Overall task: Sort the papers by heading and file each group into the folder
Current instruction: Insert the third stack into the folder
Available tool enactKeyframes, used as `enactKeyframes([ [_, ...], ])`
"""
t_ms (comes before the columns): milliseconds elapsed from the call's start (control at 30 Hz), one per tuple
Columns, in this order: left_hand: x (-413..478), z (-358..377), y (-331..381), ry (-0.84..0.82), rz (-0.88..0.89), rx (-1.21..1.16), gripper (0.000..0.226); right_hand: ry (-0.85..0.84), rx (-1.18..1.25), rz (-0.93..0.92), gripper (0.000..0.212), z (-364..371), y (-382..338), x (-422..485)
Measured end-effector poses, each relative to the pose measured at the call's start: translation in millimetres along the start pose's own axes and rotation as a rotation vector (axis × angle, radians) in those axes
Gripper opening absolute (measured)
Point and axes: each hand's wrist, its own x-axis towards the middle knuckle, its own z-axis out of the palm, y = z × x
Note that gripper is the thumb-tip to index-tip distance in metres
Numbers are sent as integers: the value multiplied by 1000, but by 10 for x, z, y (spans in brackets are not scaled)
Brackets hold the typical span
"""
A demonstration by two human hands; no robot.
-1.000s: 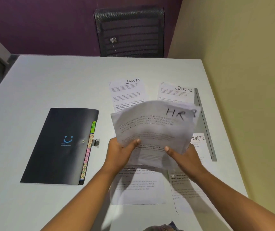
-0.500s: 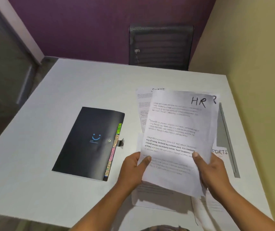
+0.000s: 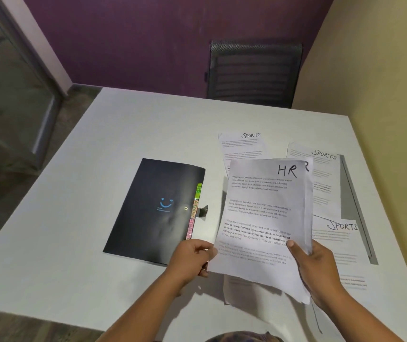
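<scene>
- White printed HR sheets (image 3: 266,213), a thin stack with "HR" written big in black at the top, are up in the air over the table, near its front edge.
- The right hand (image 3: 321,272) holds the stack at its bottom right corner. The thumb lies on top of the paper and the fingers are curled under it.
- The left hand (image 3: 192,257) is at the stack's left edge with its fingers curled. It is blurry, so I cannot tell if it pinches the paper or only touches it.
- The flat black folder (image 3: 153,211) lies closed on the table, just left of the stack. It has a small blue smile on its cover. The left hand is over its near right corner.
- Bright paper tabs (image 3: 194,213) in green, yellow and pink stick out along the folder's right side.
- The far SPORTS sheet (image 3: 242,146) lies flat behind the stack. The right SPORTS sheet (image 3: 325,178) lies beside it. The near SPORTS sheet (image 3: 338,233) lies close to the right hand.
- Another white page (image 3: 237,290) lies under the stack, with its top hidden.
- The big white table (image 3: 123,144) has a black mesh chair (image 3: 254,72) at its far side.
</scene>
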Motion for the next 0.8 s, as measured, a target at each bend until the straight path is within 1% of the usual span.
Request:
enactKeyframes([
  [33,32,-49,-33,40,22,64,9,8,-5,8,11,24,13,-12],
  [67,78,-107,-80,108,59,178,14,16,-1,17,12,50,28,-28],
  [100,124,-171,-118,206,105,348,18,21,5,30,12,72,36,-44],
  [167,190,-304,-202,418,174,744,18,32,28,55,11,114,52,-77],
  [200,228,-357,-248,481,169,894,28,36,45,65,9,135,49,-99],
  [233,278,-397,-300,499,125,1018,47,36,58,72,8,156,41,-125],
  [300,361,-452,-385,482,12,1196,86,46,69,75,5,190,31,-166],
  [333,398,-471,-414,470,-14,1244,97,54,72,76,4,203,34,-181],
  [367,421,-490,-437,460,-15,1265,102,57,77,75,4,213,27,-198],
  [500,463,-500,-493,439,8,1281,97,79,87,95,11,228,49,-210],
  [633,464,-494,-507,445,-64,1259,105,85,78,115,14,240,53,-216],
  [700,459,-498,-496,403,-81,1266,101,83,87,120,14,250,36,-237],
  [800,417,-486,-403,315,-66,1270,79,88,85,122,13,258,26,-244],
])
